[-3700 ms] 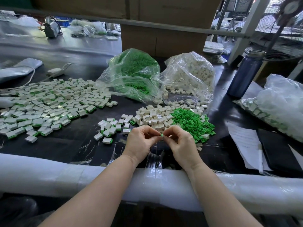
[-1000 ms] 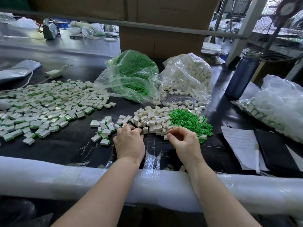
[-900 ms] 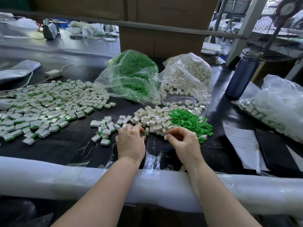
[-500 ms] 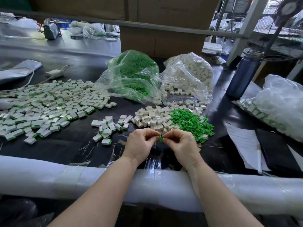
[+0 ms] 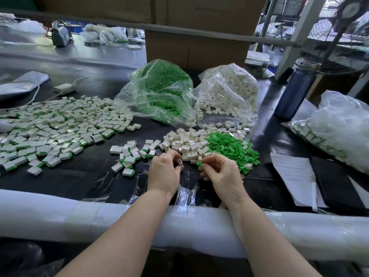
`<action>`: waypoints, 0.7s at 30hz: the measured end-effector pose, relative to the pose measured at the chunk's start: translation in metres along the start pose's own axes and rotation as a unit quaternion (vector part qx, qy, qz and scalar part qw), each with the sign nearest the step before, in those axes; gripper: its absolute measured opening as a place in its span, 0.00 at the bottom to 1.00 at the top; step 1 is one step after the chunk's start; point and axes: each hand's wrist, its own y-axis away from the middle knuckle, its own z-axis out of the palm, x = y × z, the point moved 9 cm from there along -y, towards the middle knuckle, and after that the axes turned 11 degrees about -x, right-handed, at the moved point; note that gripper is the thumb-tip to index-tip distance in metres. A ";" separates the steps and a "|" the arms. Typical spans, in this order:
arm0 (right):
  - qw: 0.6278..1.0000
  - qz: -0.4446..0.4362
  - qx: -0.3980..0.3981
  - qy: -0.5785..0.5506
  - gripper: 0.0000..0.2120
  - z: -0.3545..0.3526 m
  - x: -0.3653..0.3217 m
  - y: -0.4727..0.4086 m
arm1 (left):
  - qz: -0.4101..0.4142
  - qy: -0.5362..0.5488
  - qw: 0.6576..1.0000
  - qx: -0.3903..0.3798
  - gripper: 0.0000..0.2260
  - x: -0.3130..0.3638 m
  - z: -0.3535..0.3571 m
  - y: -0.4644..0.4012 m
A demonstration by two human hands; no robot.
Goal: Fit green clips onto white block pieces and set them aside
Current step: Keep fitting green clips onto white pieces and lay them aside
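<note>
A small green plastic clip (image 5: 199,164) is pinched between the thumb and fingertips of the right hand (image 5: 221,173), just above the black tabletop (image 5: 79,176). Just to its left, the left hand (image 5: 164,172) holds a small white plastic block piece (image 5: 179,162) in its curled fingers (only one end of it shows). The two parts are near each other but apart. Behind the hands lies a loose heap of white blocks (image 5: 187,142), touching a heap of green clips (image 5: 229,148) on its right. A small cluster of fitted white-and-green pieces (image 5: 129,154) sits left of the hands, with a wide spread of finished pieces (image 5: 56,128) farther left. Two clear plastic bags stand behind, one of green clips (image 5: 161,92) and one of white blocks (image 5: 229,90).
</note>
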 end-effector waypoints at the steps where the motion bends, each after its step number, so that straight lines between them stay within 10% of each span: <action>1: 1.000 -0.001 0.000 0.004 0.12 0.000 0.000 0.000 | 0.003 0.017 1.000 0.005 0.07 0.001 -0.002 0.001; 21: 0.999 -0.037 -0.009 -0.008 0.07 -0.001 -0.016 0.003 | 0.033 0.343 0.926 -0.153 0.04 0.011 0.015 0.006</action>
